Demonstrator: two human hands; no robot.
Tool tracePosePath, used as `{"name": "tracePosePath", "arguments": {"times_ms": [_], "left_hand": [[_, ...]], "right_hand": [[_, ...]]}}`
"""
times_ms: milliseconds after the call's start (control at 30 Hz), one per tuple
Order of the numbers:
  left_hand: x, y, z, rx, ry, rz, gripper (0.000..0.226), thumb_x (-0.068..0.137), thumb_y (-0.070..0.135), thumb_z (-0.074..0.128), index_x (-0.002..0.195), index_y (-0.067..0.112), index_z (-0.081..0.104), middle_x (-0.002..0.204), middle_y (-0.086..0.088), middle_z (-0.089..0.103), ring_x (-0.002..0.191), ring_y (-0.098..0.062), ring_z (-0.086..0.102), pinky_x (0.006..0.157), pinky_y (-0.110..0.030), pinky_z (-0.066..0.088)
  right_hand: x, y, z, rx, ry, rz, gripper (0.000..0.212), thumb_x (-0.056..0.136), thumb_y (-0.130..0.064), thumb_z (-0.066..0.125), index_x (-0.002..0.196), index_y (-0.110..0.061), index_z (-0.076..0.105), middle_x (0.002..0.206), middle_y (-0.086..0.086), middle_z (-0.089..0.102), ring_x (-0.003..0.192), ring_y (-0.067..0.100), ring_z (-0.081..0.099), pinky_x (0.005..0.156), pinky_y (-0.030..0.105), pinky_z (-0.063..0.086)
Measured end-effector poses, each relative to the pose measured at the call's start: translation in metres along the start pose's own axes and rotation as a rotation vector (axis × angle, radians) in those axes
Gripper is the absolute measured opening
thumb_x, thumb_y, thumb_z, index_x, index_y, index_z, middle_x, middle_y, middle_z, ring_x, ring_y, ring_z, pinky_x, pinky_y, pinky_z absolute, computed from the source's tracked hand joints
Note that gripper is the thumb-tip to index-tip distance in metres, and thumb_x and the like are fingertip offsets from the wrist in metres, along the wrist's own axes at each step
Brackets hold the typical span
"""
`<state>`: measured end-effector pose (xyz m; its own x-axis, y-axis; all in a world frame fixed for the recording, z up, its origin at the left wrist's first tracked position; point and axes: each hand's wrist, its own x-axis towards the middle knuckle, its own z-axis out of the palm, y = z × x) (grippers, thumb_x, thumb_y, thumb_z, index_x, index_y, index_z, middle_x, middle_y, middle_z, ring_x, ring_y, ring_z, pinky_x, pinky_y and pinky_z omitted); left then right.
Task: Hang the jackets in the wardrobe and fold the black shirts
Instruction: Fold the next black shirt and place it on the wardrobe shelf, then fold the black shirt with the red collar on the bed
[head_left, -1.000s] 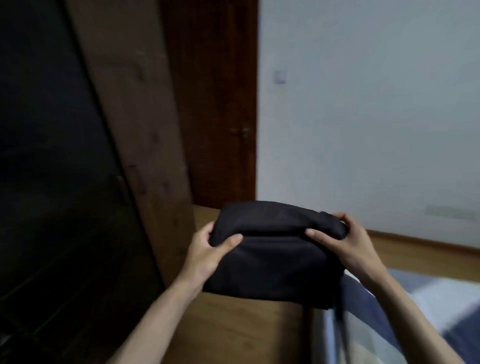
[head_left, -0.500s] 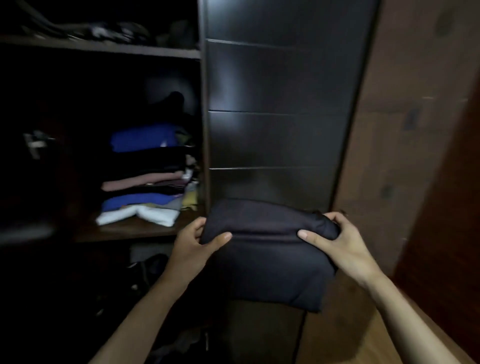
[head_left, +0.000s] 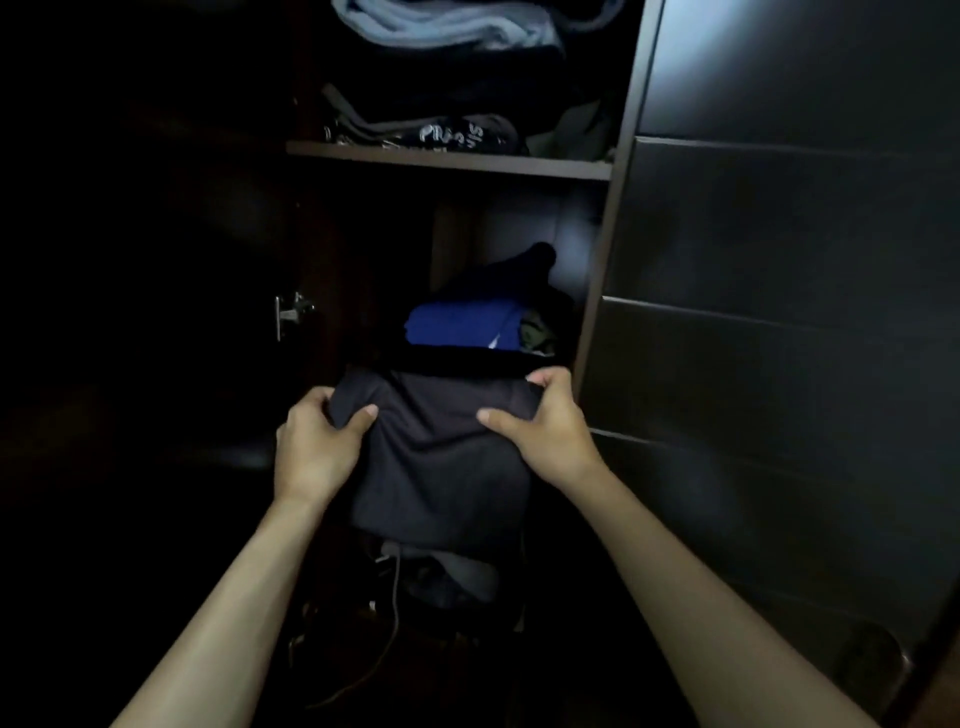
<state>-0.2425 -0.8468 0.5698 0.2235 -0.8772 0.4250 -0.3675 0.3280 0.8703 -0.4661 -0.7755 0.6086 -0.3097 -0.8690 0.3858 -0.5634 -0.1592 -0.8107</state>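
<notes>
A folded black shirt (head_left: 441, 457) is held out in front of me, inside the open wardrobe bay. My left hand (head_left: 317, 447) grips its left top corner, thumb on top. My right hand (head_left: 540, 426) grips the right top corner the same way. The shirt's far edge sits just in front of a stack of folded clothes (head_left: 467, 327) with a blue garment on top. Most of that stack is hidden behind the shirt.
An upper shelf (head_left: 447, 161) holds dark garments, one with white lettering, and a light blue blanket (head_left: 447, 26) above. The dark panelled wardrobe door (head_left: 779, 312) stands right. A metal hinge (head_left: 291, 312) shows left. Clothes and cords (head_left: 431, 582) lie below.
My view swung left from the room door and wall to the open wardrobe. Both hands carried the folded shirt across the dark panel into the shelf bay, up to the clothes stack.
</notes>
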Motion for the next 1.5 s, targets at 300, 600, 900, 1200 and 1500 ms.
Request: {"name": "tracePosePath", "arguments": {"times_ms": [300,600,900,1200,1500], "left_hand": [[0.220,0.029,0.111,0.120,-0.122,-0.011,0.062,0.082,0.029,0.083,0.130,0.005,0.051,0.131,-0.018,0.060,0.120,-0.034,0.060,0.094,-0.032,0.045],[0.221,-0.061,0.197,0.537,-0.620,0.175,0.056,0.107,0.051,0.021,0.158,0.029,0.030,0.165,0.005,0.029,0.153,-0.015,0.021,0.125,-0.042,0.017],[0.164,-0.052,0.112,0.607,-0.315,0.190,0.046,0.105,0.041,0.043,0.146,0.020,0.050,0.152,-0.001,0.049,0.139,-0.024,0.047,0.113,-0.044,0.038],[-0.033,-0.010,-0.034,0.733,-0.087,0.024,0.045,0.101,0.036,0.053,0.144,0.022,0.048,0.143,0.001,0.055,0.115,-0.017,0.065,0.096,-0.044,0.054],[-0.226,0.060,-0.177,1.143,0.217,-0.153,0.043,0.103,0.037,0.051,0.144,0.025,0.047,0.143,0.005,0.053,0.113,-0.026,0.065,0.086,-0.043,0.052]], "right_hand": [[0.251,-0.032,0.013,-0.585,0.254,0.011,0.069,0.093,-0.036,0.069,0.146,-0.010,0.034,0.148,0.021,0.041,0.135,0.041,0.041,0.108,0.048,0.038],[0.258,0.092,0.104,-0.858,-0.167,0.140,0.064,0.107,-0.051,0.022,0.162,-0.020,0.015,0.170,0.011,0.003,0.156,0.033,-0.002,0.124,0.057,0.001],[0.215,0.048,0.129,-0.733,-0.467,-0.401,0.054,0.106,-0.040,0.039,0.153,-0.015,0.036,0.157,0.011,0.040,0.148,0.030,0.030,0.123,0.048,0.017],[0.076,0.008,0.156,-0.356,-0.903,-0.750,0.046,0.093,-0.049,0.062,0.134,-0.029,0.057,0.132,-0.006,0.061,0.121,0.018,0.060,0.098,0.038,0.050],[-0.147,-0.091,0.179,-0.333,-1.302,-1.230,0.036,0.086,-0.061,0.063,0.106,-0.030,0.063,0.096,-0.012,0.071,0.093,0.012,0.068,0.086,0.035,0.056]]}}
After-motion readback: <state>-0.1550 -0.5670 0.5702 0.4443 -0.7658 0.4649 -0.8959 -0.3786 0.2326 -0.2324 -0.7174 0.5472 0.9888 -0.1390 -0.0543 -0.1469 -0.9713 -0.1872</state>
